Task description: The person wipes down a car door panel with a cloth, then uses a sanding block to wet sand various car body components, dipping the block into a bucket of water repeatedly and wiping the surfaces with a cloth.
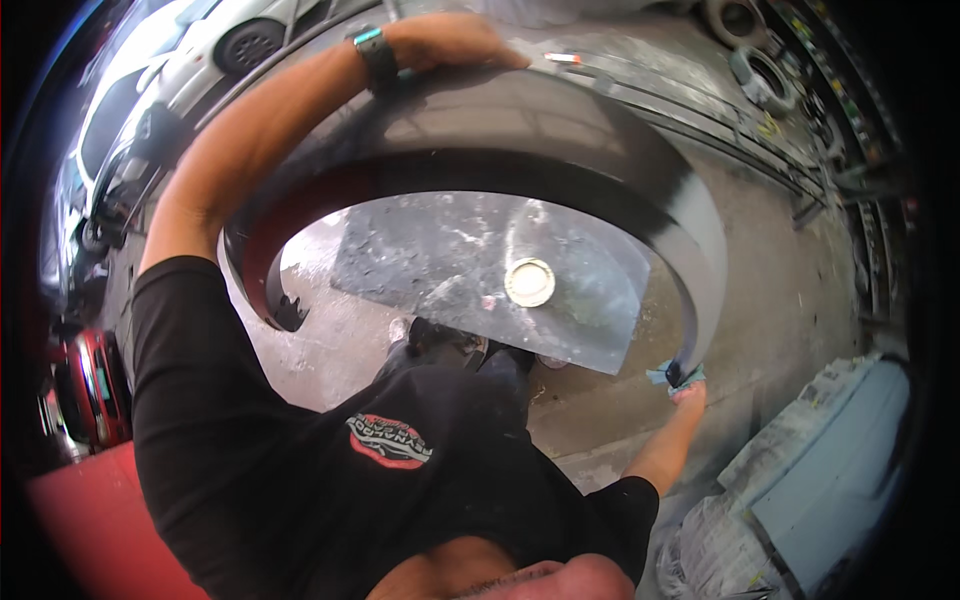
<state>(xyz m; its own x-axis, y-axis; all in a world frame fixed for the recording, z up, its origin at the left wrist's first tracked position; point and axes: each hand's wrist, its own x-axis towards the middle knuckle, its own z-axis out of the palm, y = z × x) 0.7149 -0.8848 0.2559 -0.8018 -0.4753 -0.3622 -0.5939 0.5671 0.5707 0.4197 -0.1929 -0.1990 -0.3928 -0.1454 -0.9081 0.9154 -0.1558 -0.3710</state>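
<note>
A large curved car fender (480,110), dark with a pale grey patch at its right end, arches in front of me. My left hand (460,42) lies across its far upper edge and holds it there; the fingertips are partly hidden. A dark watch sits on that wrist. At the fender's lower right tip, my right hand (688,392) closes on a light blue cloth (660,374), which is pressed against the tip. Through the arch a dark, smudged board (420,240) shows, with a round cream-coloured container or lid (530,282) on it.
A metal rack rail (690,130) runs behind the fender. Loose tires (765,80) lie at the far right, near shelving. White cars (190,60) stand at the far left and a red car (95,390) below them. Covered panels (820,470) lean at the lower right.
</note>
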